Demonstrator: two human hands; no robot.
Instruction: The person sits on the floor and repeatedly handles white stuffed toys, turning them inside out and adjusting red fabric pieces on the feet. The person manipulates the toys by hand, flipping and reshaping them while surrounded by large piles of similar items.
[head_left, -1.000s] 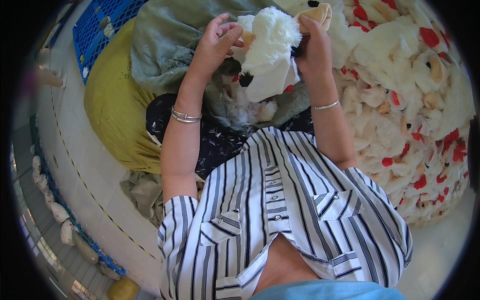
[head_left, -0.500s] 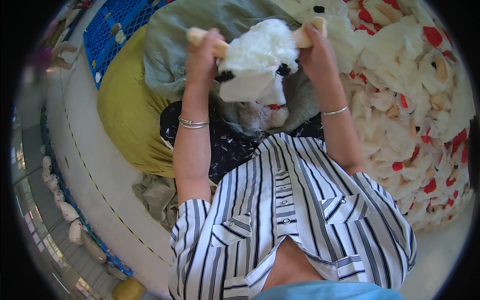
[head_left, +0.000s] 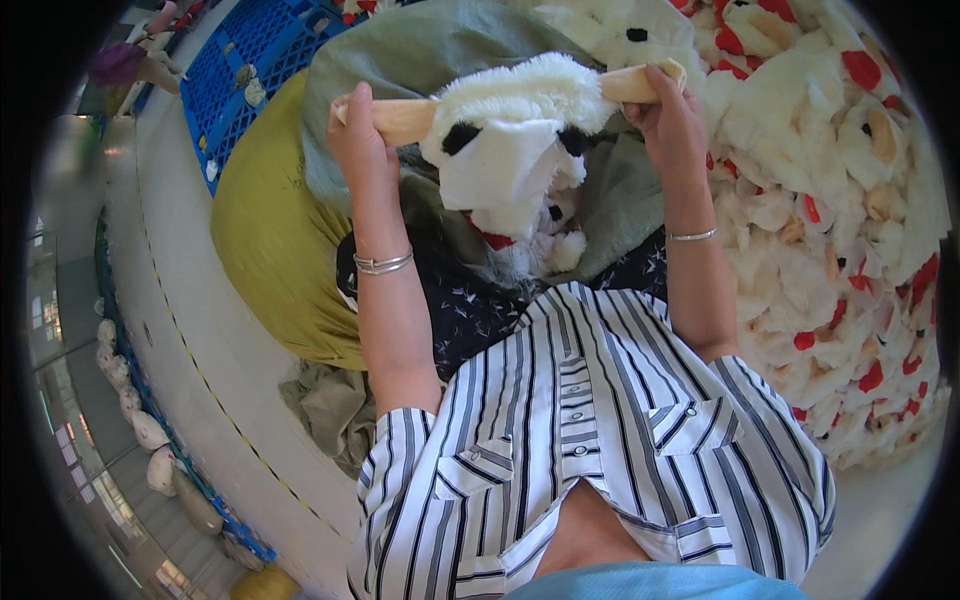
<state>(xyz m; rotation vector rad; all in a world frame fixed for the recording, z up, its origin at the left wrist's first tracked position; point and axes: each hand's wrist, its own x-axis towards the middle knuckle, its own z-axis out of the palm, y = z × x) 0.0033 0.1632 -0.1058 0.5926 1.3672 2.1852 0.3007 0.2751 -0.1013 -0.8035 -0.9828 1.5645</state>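
Note:
I hold an unstuffed white plush toy skin [head_left: 510, 150] stretched out in front of me, with black patches and two tan ear-like flaps. My left hand [head_left: 355, 130] grips the left tan flap. My right hand [head_left: 672, 115] grips the right tan flap. The limp white body hangs between them over a grey-green sack [head_left: 440, 50] and a dark patterned cloth [head_left: 470, 310] on my lap.
A big heap of white, red and tan plush skins [head_left: 850, 200] fills the right side. An olive-yellow bag [head_left: 270, 250] lies at my left, a blue plastic crate [head_left: 255, 50] beyond it. Grey cloth [head_left: 330, 410] lies on the floor.
My hands have moved apart and up, pulling the bunched plush skin out wide by its two tan flaps.

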